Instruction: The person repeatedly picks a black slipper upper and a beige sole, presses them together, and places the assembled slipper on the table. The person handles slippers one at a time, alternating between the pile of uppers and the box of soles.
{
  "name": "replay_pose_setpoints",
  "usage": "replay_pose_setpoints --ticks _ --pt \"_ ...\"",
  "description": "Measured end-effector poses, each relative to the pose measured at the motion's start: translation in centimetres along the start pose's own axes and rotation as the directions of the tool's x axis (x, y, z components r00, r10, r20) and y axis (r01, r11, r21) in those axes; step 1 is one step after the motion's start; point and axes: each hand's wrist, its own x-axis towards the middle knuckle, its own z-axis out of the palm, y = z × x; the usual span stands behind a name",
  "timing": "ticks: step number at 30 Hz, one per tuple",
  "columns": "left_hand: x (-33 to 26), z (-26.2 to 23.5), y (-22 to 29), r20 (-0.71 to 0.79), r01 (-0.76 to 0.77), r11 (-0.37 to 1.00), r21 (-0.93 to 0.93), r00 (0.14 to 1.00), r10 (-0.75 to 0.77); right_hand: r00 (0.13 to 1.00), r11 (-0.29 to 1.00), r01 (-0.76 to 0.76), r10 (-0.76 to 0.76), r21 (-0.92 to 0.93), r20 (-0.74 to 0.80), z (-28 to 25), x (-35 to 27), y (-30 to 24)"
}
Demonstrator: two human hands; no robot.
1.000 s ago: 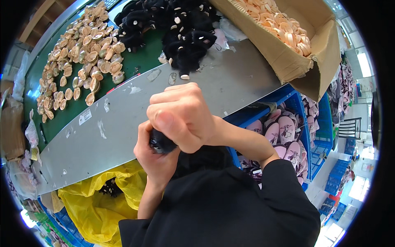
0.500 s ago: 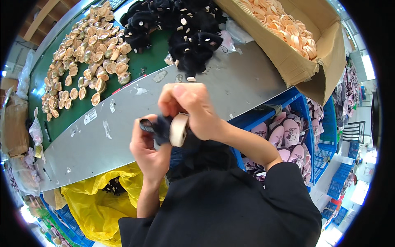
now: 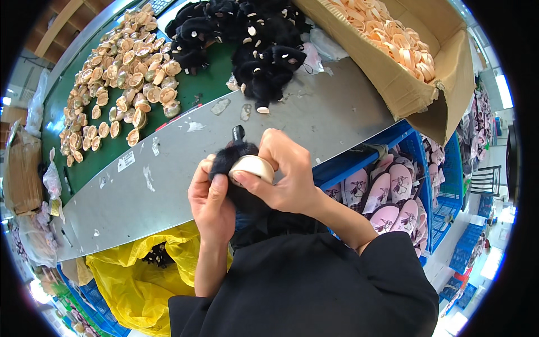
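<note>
Above the near edge of the metal worktop, both my hands work on one small piece. My left hand [image 3: 212, 196] is closed on a black furry plush piece [image 3: 227, 160], its thumb pressed on the near side. Closed round a smooth cream rounded shell [image 3: 254, 167], my right hand [image 3: 289, 174] holds it against the fur with the thumb across its front. A short shiny black stub [image 3: 238, 133] sticks up from the far end of the plush piece. The inside of the shell is hidden.
Hollow beige shells [image 3: 132, 78] lie on the green surface at far left, beside a heap of black furry pieces [image 3: 261, 67]. A cardboard box [image 3: 387, 67] of peach loops stands far right. Pink slippers [image 3: 387, 194] fill blue crates at right; a yellow bag [image 3: 129, 281] hangs near left.
The plush piece has turned so its black stub points away from me, and the shell now faces up more. My right hand has lowered, its thumb now across the shell.
</note>
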Motion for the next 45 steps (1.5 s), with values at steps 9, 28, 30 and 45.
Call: replay_pose_setpoints --ticks 9,28,30,45 --pt "0.2 1.0 -0.6 0.352 -0.485 0.421 0.767 0.866 0.356 0.989 0.946 0.048 0.000 0.322 -0.147 1.3 -0.7 2.7" --pt "-0.5 -2.5 -1.0 0.207 -0.348 0.374 0.860 0.907 0.368 0.999 0.999 -0.013 0.011 -0.051 -0.037 4.8 1.1 4.8" --pt "-1.4 -4.3 1.0 0.129 -0.295 0.363 0.884 0.900 0.417 0.976 0.953 -0.213 0.196 0.214 0.097 4.4 1.9 4.0" --pt "-8.6 -12.8 6.3 -0.140 -0.097 0.336 0.937 0.777 0.614 0.918 0.698 0.277 0.010 -0.660 0.396 3.3 15.0 14.1"
